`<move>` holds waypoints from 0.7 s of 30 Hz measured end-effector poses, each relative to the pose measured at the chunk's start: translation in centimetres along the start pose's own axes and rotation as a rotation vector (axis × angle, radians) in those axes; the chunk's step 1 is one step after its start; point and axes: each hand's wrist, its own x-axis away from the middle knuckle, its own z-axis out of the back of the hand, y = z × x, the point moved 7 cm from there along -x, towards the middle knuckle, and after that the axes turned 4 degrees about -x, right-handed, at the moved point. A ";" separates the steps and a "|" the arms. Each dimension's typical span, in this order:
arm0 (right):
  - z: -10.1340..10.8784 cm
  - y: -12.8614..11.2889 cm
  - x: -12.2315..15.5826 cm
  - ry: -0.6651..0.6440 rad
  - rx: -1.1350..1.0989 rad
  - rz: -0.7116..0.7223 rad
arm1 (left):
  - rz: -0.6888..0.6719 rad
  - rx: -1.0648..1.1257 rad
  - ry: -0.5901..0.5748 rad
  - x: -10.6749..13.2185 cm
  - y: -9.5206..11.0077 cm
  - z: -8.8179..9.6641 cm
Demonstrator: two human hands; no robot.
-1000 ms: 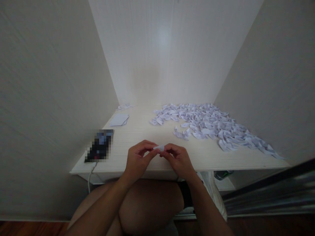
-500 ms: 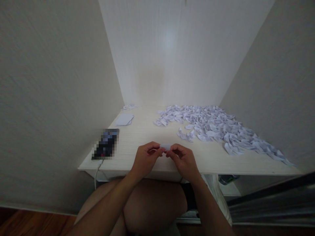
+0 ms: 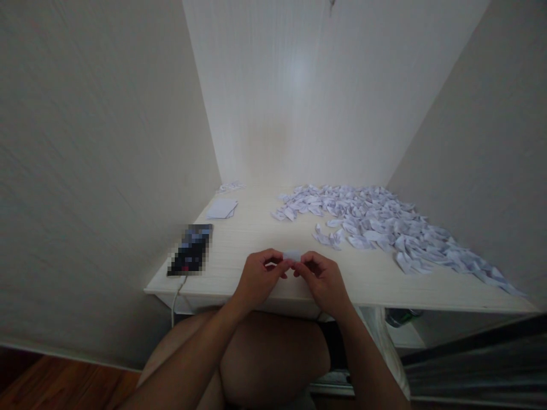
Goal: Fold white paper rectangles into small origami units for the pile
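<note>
Sits with bare thighs (image 3: 273,353) in view. Reaches in from the lower edge with left forearm (image 3: 196,353) slanting up to the right and right forearm (image 3: 371,359) slanting up to the left. Holds left hand (image 3: 262,276) and right hand (image 3: 322,279) close together in front, with wrists (image 3: 240,302) nearly straight. Curls the fingers (image 3: 314,258) and closes each thumb (image 3: 280,267) in a fingertip pinch, almost tip to tip

Forward-down head view over desk (image 3: 256,230)
</note>
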 end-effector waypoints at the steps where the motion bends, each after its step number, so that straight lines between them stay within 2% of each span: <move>1: 0.0 0.0 0.0 -0.001 -0.005 -0.005 | 0.007 -0.006 0.003 0.0 0.0 0.1; 5: -0.2 0.3 -0.1 -0.011 -0.032 -0.028 | 0.038 -0.047 0.017 0.0 -0.2 0.4; 13: -0.3 0.6 -0.2 -0.046 -0.016 -0.029 | 0.042 0.020 -0.055 -0.1 -0.6 0.1; 17: -0.7 0.6 -0.1 -0.089 -0.004 -0.018 | -0.002 0.071 -0.111 -0.1 0.0 -0.3; 21: -1.1 0.7 0.0 -0.131 0.001 -0.018 | -0.009 0.034 -0.067 -0.1 0.4 -0.1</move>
